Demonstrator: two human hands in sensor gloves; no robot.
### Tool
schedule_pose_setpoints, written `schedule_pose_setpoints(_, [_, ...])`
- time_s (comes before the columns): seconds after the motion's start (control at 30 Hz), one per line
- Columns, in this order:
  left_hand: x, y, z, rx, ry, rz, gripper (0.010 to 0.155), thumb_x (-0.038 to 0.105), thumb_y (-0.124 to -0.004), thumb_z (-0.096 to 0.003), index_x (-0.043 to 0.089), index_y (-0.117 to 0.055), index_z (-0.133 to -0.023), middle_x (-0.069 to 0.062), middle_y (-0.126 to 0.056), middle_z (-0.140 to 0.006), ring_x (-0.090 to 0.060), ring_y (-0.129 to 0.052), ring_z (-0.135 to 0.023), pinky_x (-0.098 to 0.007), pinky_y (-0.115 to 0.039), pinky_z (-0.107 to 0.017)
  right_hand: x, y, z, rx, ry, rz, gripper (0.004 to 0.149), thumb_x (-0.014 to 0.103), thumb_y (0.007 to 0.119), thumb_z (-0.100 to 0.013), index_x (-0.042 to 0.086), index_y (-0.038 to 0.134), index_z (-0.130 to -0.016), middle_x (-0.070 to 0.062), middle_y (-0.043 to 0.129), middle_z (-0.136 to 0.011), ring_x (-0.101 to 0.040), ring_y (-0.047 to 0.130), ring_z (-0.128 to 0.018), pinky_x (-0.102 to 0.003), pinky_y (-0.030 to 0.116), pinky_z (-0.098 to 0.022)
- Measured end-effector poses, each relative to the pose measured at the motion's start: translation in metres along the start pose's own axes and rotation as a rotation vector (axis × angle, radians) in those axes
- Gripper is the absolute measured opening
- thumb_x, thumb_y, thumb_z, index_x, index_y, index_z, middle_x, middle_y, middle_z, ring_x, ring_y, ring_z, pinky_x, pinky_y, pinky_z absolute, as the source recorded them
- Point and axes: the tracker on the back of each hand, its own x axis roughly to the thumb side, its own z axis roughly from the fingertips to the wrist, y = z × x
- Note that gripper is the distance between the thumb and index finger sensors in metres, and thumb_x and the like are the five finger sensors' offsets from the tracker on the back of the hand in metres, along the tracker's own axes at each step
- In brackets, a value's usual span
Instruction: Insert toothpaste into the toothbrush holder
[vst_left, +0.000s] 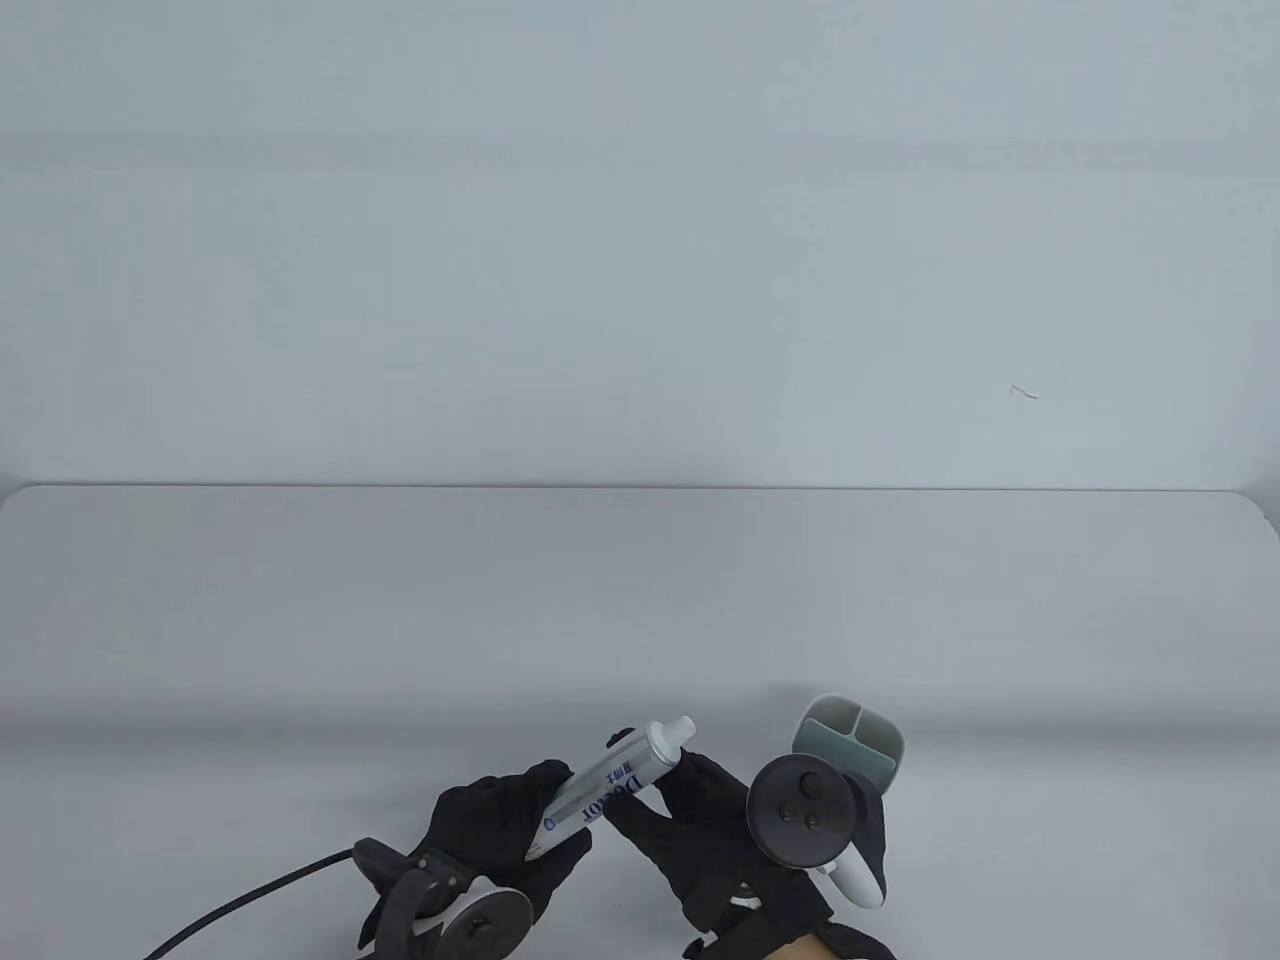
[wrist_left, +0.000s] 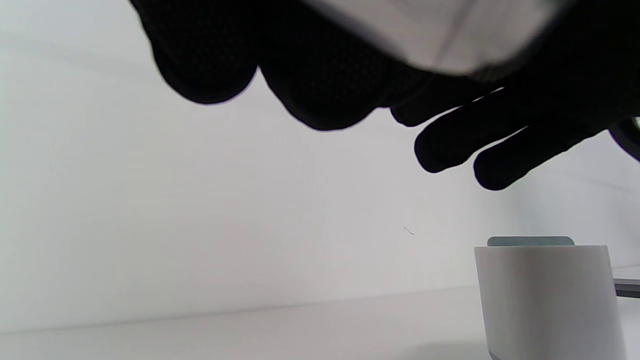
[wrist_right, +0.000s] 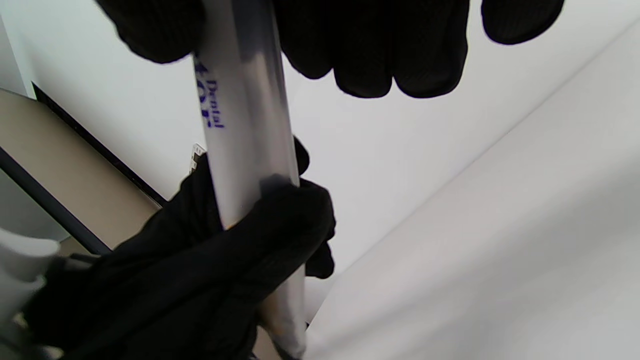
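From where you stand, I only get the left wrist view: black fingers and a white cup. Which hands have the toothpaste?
Observer: Both. The left hand holds the toothpaste tube near its flat end, and the right hand has fingers at the cap end.
Operator: Which way does the cap point?
Observer: Up and to the right in the table view, toward the toothbrush holder.
Operator: Is the holder free inside?
Observer: The table view shows divided compartments; nothing is visibly sticking out, though the right hand's tracker covers the near part.

Open table beyond holder
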Motion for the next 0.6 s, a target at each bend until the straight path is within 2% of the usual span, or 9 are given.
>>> schedule_pose_setpoints(0.1, [0.006,-0.002,0.001,0.005,-0.017,0.000,0.078,0.065,-0.063,-0.0459,0.016,-0.047,-0.104,-0.005,-0.084,-0.086,-0.022,-0.091,-0.062,-0.041,-0.085,-0.053,-0.004,0.007,-0.005,0.007,0.021,-0.148,0.079,0.058,0.065,-0.056,0.004,0.050,-0.112,-0.019,0.065,-0.113,-0.046,0.072,-0.100,-0.068,0.049,-0.069])
schedule_pose_setpoints(0.13, [0.008,-0.002,0.001,0.005,-0.021,-0.005,0.078,0.065,-0.063,-0.0465,0.015,-0.047,-0.104,-0.005,-0.084,-0.086,-0.028,-0.093,-0.058,-0.040,-0.085,-0.053,-0.005,0.009,-0.007,0.002,0.029,-0.190,0.081,0.059,0.066,-0.055,0.004,0.049,-0.112,-0.019,0.064,-0.113,-0.046,0.073,-0.099,-0.067,0.050,-0.069])
schedule_pose_setpoints(0.23, [0.011,-0.002,0.002,0.001,-0.032,-0.029,0.077,0.062,-0.064,-0.0485,0.012,-0.047,-0.105,-0.007,-0.085,-0.087,-0.026,-0.094,-0.059,-0.040,-0.085,-0.053,-0.008,0.016,-0.011,-0.025,0.056,-0.328,0.085,0.060,0.068,-0.051,0.006,0.047,-0.112,-0.018,0.063,-0.114,-0.044,0.073,-0.099,-0.066,0.050,-0.069])
schedule_pose_setpoints(0.37, [0.012,-0.002,0.001,-0.011,-0.038,-0.025,0.076,0.059,-0.066,-0.0507,0.011,-0.045,-0.106,-0.008,-0.084,-0.090,-0.026,-0.095,-0.063,-0.040,-0.085,-0.054,-0.013,0.024,-0.015,-0.066,0.058,-0.596,0.086,0.054,0.078,-0.044,0.009,0.047,-0.111,-0.016,0.061,-0.114,-0.044,0.070,-0.099,-0.065,0.050,-0.070])
schedule_pose_setpoints(0.47, [0.013,-0.001,0.000,-0.012,-0.055,-0.057,0.075,0.058,-0.065,-0.0517,0.011,-0.044,-0.106,-0.009,-0.084,-0.091,-0.026,-0.095,-0.064,-0.041,-0.084,-0.055,-0.015,0.027,-0.013,-0.118,0.065,-0.632,0.088,0.053,0.081,-0.040,0.011,0.049,-0.109,-0.014,0.062,-0.113,-0.044,0.069,-0.100,-0.064,0.051,-0.069])
schedule_pose_setpoints(0.5, [0.013,-0.002,0.000,-0.016,-0.063,-0.060,0.075,0.057,-0.066,-0.0520,0.011,-0.044,-0.107,-0.009,-0.083,-0.092,-0.011,-0.096,-0.067,-0.041,-0.084,-0.055,-0.015,0.027,-0.012,-0.126,0.055,-0.623,0.088,0.053,0.082,-0.039,0.012,0.049,-0.109,-0.014,0.063,-0.112,-0.044,0.069,-0.100,-0.064,0.051,-0.069])
schedule_pose_setpoints(0.6, [0.014,-0.003,0.000,-0.028,-0.087,-0.059,0.073,0.055,-0.067,-0.0538,0.012,-0.042,-0.108,-0.009,-0.083,-0.095,-0.015,-0.097,-0.069,-0.042,-0.084,-0.056,-0.014,0.024,-0.010,-0.156,0.043,-0.599,0.089,0.052,0.084,-0.036,0.014,0.050,-0.108,-0.012,0.064,-0.110,-0.043,0.068,-0.101,-0.064,0.051,-0.069])
